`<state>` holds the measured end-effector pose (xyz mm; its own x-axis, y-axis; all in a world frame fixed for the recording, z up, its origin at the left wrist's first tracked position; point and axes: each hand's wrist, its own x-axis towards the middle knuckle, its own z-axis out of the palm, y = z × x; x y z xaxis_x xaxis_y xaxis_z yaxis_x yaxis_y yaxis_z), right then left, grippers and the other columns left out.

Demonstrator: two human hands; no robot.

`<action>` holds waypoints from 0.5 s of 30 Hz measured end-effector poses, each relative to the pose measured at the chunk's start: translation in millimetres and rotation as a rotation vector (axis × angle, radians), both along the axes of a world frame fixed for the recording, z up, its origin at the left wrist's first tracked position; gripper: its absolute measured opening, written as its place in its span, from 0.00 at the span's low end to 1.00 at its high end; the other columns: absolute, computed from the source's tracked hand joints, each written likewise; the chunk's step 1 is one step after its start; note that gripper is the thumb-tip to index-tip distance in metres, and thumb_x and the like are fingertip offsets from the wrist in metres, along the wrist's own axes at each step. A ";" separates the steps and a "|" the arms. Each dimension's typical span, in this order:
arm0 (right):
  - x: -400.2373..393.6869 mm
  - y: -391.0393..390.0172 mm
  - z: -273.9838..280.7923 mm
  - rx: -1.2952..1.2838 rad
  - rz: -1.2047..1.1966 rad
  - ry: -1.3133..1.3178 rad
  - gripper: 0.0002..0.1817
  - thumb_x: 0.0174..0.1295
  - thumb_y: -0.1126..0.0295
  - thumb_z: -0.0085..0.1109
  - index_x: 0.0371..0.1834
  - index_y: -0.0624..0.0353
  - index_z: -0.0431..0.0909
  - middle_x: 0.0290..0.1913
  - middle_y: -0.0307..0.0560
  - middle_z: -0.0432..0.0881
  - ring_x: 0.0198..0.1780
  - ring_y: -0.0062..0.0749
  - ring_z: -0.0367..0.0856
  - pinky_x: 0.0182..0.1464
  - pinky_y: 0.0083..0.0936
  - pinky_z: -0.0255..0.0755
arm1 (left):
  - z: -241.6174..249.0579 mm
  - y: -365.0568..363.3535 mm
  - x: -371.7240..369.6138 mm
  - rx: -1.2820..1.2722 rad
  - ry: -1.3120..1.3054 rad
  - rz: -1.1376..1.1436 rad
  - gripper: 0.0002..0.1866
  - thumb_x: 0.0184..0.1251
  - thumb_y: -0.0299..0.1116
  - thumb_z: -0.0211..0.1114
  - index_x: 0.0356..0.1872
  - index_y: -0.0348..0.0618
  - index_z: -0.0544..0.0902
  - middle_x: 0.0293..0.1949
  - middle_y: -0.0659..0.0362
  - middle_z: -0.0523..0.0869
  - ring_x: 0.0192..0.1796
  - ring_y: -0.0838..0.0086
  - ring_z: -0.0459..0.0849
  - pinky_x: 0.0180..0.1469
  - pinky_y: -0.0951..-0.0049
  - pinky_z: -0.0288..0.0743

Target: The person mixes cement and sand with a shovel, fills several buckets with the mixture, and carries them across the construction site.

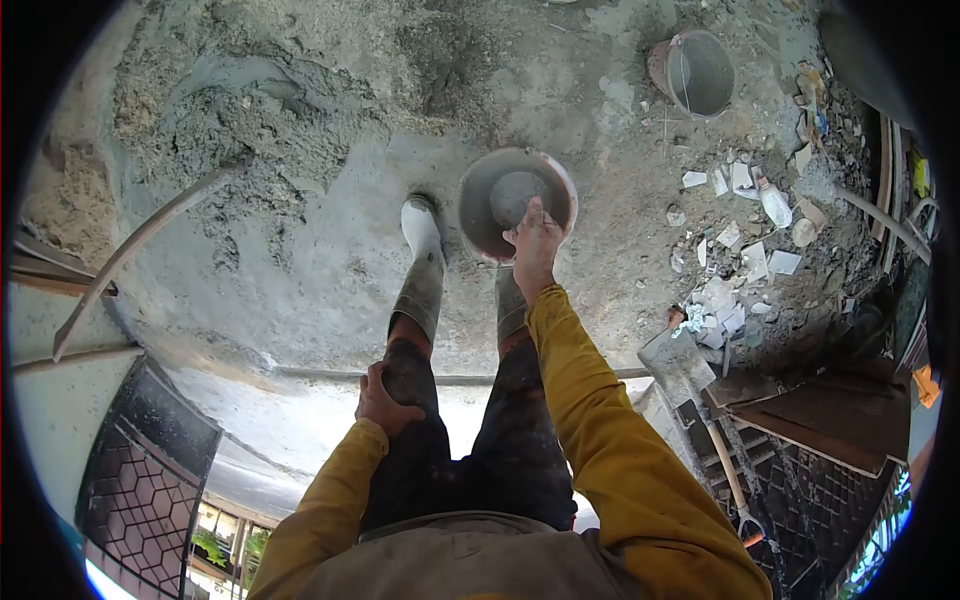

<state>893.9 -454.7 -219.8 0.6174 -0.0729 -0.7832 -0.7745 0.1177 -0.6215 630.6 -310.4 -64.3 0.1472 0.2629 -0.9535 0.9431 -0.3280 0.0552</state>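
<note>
A round bucket (pixel 480 205) with a grey, cement-stained inside stands on the floor just in front of the right boot. My right hand (pixel 537 240) is over its near rim, fingers pointing into it; whether the fingers grip anything is too unclear to tell. On my left knee rests my left hand (pixel 387 400), thumb and fingers apart, holding nothing. Beside the bucket is my left boot (pixel 423 235), white and grey with dirt.
Wet grey mortar (pixel 270 130) lies heaped at the upper left, with a curved handle (pixel 150 250) leaning out of it. A second bucket (pixel 708 75) is at the upper right. Broken tile pieces (pixel 755 260) and a shovel (pixel 680 365) lie on the right.
</note>
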 end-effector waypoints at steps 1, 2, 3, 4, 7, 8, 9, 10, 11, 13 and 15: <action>-13.5 6.5 -0.8 -0.100 0.037 0.044 0.21 0.73 0.54 0.49 0.21 0.50 0.67 0.18 0.31 0.60 0.18 0.18 0.59 0.27 0.25 0.70 | 0.7 -0.1 -4.8 0.004 0.014 0.003 0.55 0.27 0.36 0.82 0.64 0.50 0.59 0.58 0.44 0.67 0.61 0.48 0.71 0.62 0.54 0.72; -30.1 7.1 -10.2 -0.189 0.071 0.062 0.23 0.72 0.52 0.49 0.20 0.52 0.67 0.17 0.31 0.61 0.17 0.19 0.61 0.22 0.23 0.70 | -0.1 -1.2 -10.0 0.005 -0.010 0.009 0.55 0.27 0.36 0.83 0.64 0.50 0.59 0.58 0.44 0.67 0.61 0.48 0.71 0.62 0.54 0.72; -46.2 4.8 -17.8 -0.192 0.075 0.071 0.23 0.72 0.52 0.49 0.20 0.52 0.67 0.17 0.31 0.61 0.17 0.19 0.61 0.22 0.23 0.70 | -0.3 -2.2 -14.2 0.004 -0.036 0.016 0.55 0.27 0.37 0.83 0.64 0.50 0.59 0.58 0.44 0.67 0.61 0.48 0.71 0.62 0.54 0.72; -61.2 1.0 -24.0 -0.176 0.146 0.021 0.23 0.72 0.52 0.49 0.21 0.52 0.67 0.17 0.31 0.62 0.17 0.18 0.62 0.21 0.21 0.69 | 0.2 -3.2 -17.0 0.000 -0.032 0.023 0.55 0.27 0.37 0.83 0.64 0.50 0.59 0.58 0.44 0.67 0.61 0.48 0.71 0.62 0.55 0.72; -87.3 -4.4 -38.2 -0.172 0.284 -0.081 0.23 0.72 0.52 0.49 0.21 0.53 0.68 0.16 0.31 0.62 0.17 0.17 0.62 0.20 0.20 0.65 | 1.8 -8.8 -21.9 0.009 0.010 0.076 0.55 0.27 0.37 0.83 0.64 0.50 0.59 0.58 0.45 0.67 0.61 0.48 0.70 0.62 0.54 0.72; -91.1 -6.3 -45.3 -0.211 0.332 -0.192 0.23 0.72 0.52 0.49 0.20 0.53 0.68 0.16 0.31 0.62 0.18 0.16 0.62 0.20 0.19 0.63 | 0.5 -10.5 -23.8 0.011 0.014 0.089 0.55 0.27 0.37 0.83 0.64 0.50 0.59 0.58 0.45 0.67 0.61 0.48 0.70 0.62 0.54 0.72; -96.5 -8.9 -50.7 -0.246 0.380 -0.301 0.23 0.72 0.53 0.50 0.20 0.53 0.67 0.16 0.31 0.63 0.18 0.16 0.62 0.20 0.19 0.61 | 0.6 -12.9 -27.0 0.014 0.001 0.096 0.55 0.27 0.37 0.83 0.64 0.51 0.59 0.58 0.45 0.67 0.62 0.48 0.70 0.62 0.54 0.72; -94.8 -10.3 -46.7 -0.239 0.392 -0.297 0.23 0.72 0.53 0.50 0.20 0.53 0.67 0.16 0.31 0.63 0.18 0.16 0.62 0.20 0.19 0.61 | 1.9 -14.5 -29.1 0.020 -0.013 0.100 0.55 0.27 0.37 0.83 0.64 0.51 0.59 0.58 0.46 0.68 0.62 0.48 0.70 0.62 0.54 0.72; -88.6 -13.2 -40.7 -0.175 0.321 -0.160 0.23 0.72 0.53 0.50 0.20 0.53 0.68 0.16 0.30 0.63 0.18 0.16 0.62 0.21 0.19 0.59 | 3.5 -15.6 -28.6 0.026 -0.010 0.110 0.55 0.27 0.37 0.83 0.64 0.51 0.59 0.58 0.46 0.68 0.62 0.48 0.70 0.62 0.54 0.72; -84.6 -19.5 -35.7 -0.110 0.256 -0.026 0.23 0.72 0.54 0.50 0.20 0.54 0.68 0.17 0.30 0.63 0.18 0.15 0.61 0.21 0.19 0.57 | 4.9 -17.8 -24.8 -0.011 0.043 0.180 0.56 0.25 0.37 0.84 0.64 0.48 0.60 0.58 0.44 0.68 0.63 0.49 0.68 0.64 0.55 0.68; -91.4 -29.6 -39.4 0.000 0.213 0.127 0.23 0.73 0.55 0.49 0.23 0.59 0.74 0.18 0.33 0.68 0.21 0.18 0.63 0.23 0.23 0.59 | 4.6 -20.4 -24.7 -0.007 0.042 0.184 0.56 0.26 0.37 0.84 0.64 0.49 0.60 0.58 0.44 0.68 0.63 0.49 0.68 0.64 0.55 0.68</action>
